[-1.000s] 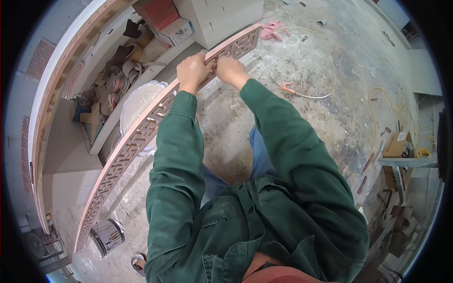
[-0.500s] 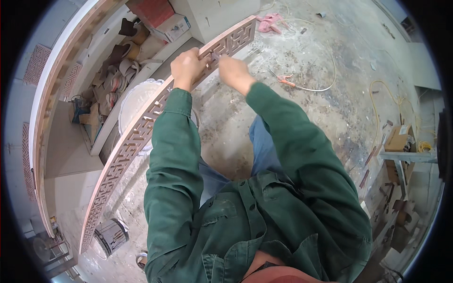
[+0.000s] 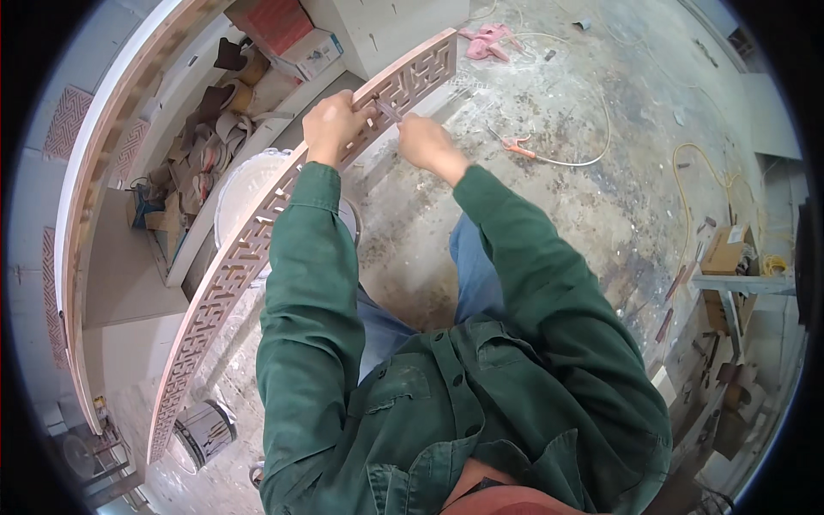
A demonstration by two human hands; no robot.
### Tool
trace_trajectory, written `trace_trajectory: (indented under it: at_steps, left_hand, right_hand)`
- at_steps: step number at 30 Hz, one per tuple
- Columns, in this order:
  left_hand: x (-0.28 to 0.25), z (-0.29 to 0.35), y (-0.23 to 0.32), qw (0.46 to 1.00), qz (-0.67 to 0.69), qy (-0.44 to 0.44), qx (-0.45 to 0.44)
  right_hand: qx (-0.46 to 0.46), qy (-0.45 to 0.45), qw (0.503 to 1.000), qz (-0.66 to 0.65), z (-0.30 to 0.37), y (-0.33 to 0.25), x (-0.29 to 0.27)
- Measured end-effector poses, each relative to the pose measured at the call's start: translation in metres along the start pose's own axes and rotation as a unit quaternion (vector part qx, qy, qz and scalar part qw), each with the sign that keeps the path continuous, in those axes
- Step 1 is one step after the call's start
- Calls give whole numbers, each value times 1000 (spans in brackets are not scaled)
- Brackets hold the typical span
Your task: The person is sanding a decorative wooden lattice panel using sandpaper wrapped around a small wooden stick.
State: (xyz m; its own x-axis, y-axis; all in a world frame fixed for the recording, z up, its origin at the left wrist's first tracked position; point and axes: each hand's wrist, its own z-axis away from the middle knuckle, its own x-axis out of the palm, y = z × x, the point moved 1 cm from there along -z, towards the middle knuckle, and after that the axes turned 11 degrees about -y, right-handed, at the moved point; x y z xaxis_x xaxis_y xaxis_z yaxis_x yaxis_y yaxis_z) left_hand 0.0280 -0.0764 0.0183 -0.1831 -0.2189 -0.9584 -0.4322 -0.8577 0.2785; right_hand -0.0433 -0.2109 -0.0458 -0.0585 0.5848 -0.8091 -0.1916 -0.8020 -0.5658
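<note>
A long wooden lattice panel (image 3: pixel 225 273) with geometric cutouts stands on edge before me, running from lower left to upper centre. My left hand (image 3: pixel 331 127) is closed over its upper edge, fingers at the cutouts. From my right hand (image 3: pixel 429 146) a thin, flat greyish strip (image 3: pixel 388 111) reaches toward the lattice; the right fingers are pinched on its near end. The strip's far end meets the cutouts beside my left fingertips. Whether it is a file or a sanding stick, I cannot tell.
Behind the panel stands a white round bucket (image 3: pixel 249 193); a printed bucket (image 3: pixel 204 433) is at lower left. Sanding scraps (image 3: pixel 206 159) fill a shelf. An orange-handled clamp with a cable (image 3: pixel 519 148) and a pink cloth (image 3: pixel 487 41) lie on the floor.
The panel's far end has shifted slightly left, with my left hand. My right hand has drawn a little down and back, leaving more of the strip showing.
</note>
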Motion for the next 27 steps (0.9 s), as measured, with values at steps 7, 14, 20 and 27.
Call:
trace_trajectory:
  at_steps: [7, 14, 20, 27]
  left_hand:
    - [10, -7, 27, 998, -26, 35, 37]
    - [5, 4, -2, 998, -45, 44, 24]
    - [10, -1, 14, 998, -42, 48, 28]
    - [6, 0, 10, 998, -38, 33, 27]
  right_hand:
    - [-59, -50, 994, -75, -48, 32, -8]
    - [-18, 0, 996, -87, -17, 9, -5]
    - [44, -5, 995, -88, -27, -11, -17]
    - [-5, -39, 998, -39, -1, 14, -20]
